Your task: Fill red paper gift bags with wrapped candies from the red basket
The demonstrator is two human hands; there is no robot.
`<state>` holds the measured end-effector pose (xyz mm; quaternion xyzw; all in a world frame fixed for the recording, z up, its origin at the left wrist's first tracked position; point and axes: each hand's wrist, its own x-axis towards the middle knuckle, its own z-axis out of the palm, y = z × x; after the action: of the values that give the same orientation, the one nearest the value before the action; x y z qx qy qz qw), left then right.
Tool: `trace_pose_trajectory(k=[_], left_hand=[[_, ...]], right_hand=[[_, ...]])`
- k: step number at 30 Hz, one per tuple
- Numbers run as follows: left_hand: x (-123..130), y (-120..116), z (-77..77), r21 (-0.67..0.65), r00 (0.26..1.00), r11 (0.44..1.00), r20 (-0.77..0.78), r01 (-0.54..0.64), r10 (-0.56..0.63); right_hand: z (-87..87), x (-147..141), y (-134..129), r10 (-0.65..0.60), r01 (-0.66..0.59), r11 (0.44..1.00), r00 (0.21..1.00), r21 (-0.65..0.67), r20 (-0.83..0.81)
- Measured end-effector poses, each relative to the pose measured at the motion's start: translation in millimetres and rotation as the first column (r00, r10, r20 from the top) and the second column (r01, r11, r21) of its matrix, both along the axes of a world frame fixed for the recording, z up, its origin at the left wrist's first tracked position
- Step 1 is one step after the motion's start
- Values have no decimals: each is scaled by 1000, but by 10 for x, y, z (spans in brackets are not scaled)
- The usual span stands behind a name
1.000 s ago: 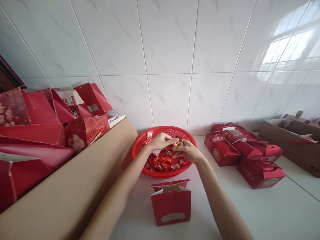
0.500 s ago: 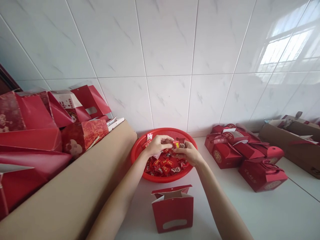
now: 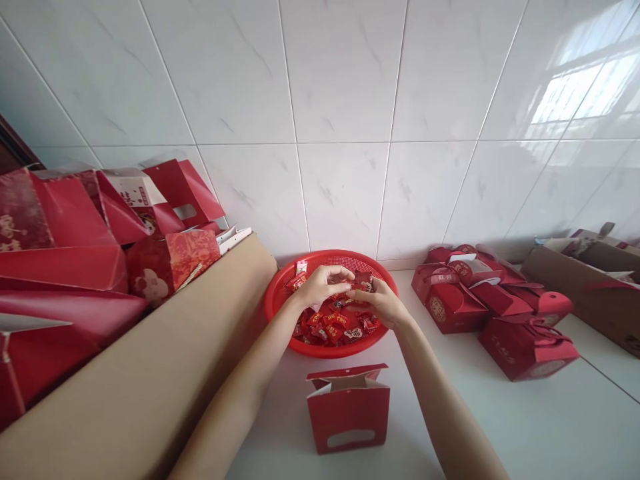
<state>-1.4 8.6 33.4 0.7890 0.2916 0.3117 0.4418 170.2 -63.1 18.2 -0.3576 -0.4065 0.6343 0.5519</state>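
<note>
A round red plastic basket holds many small wrapped candies, mostly red with gold or white print. Over its middle, my left hand is curved, with a gap between thumb and fingers and no candy plainly visible in it. My right hand reaches in from the other side, thumb and fingers apart, its fingertips close to those of my left. The candies directly beneath the fingers are partly hidden. In front of the basket stands a red paper gift box with its top open and an oval cutout low on its front.
At left, a large cardboard carton holds several red gift boxes. Closed red boxes with bow-like tops are grouped at right on the white tabletop. Beyond them sits another cardboard carton. A tiled wall rises behind.
The red and yellow candy that showed between both hands is no longer visible there. My fingers have spread a little. The view has shifted slightly.
</note>
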Motion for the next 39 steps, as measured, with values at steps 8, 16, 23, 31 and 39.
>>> trace_pose_trajectory(k=[8, 16, 23, 31, 39], left_hand=[[64, 61, 46, -67, 996, 996, 82, 53, -48], [72, 78, 104, -118, 995, 993, 95, 27, -16], [46, 461, 22, 38, 986, 993, -124, -111, 115], [222, 834, -336, 108, 862, 993, -498, -47, 95], [203, 869, -466, -93, 914, 994, -394, 63, -94]], right_hand=[[-11, 33, 13, -14, 13, 1000, 998, -13, -65], [-19, 30, 18, -79, 80, 997, 992, 3, -99], [17, 108, 83, -248, 224, 968, 906, -108, -344], [-27, 123, 134, -300, 249, 954, 844, -169, -445], [-116, 132, 188, -284, 265, 958, 859, -104, -426]])
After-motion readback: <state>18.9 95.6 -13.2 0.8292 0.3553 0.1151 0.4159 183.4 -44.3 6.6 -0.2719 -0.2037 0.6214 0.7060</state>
